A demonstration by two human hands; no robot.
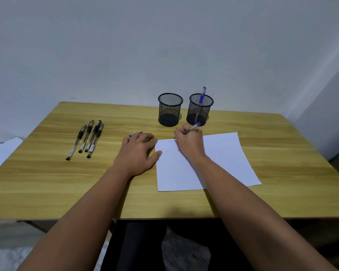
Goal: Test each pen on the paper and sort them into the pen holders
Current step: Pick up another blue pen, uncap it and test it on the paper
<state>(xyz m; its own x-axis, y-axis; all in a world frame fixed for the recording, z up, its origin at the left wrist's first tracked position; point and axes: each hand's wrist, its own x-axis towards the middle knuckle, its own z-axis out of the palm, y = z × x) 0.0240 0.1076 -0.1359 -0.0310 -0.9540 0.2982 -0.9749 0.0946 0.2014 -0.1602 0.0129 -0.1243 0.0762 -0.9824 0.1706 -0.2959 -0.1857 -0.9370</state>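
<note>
My right hand (pixel 190 142) grips a blue-ended pen (pixel 193 127) with its tip on the top left of the white paper (pixel 219 159), beside faint writing. My left hand (pixel 138 151) lies flat on the table, fingers spread, touching the paper's left edge. A blue pen cap (pixel 135 133) pokes out from behind its fingers. Two black mesh pen holders stand at the back: the left holder (pixel 170 109) looks empty, the right holder (pixel 199 110) has one blue pen (pixel 201 98) upright in it. Several black pens (pixel 87 138) lie side by side at the left.
The wooden table (pixel 67 182) meets a pale wall at its far edge. Loose white sheets (pixel 2 151) lie off the table's left side. A dark chair or lap shows below the near edge.
</note>
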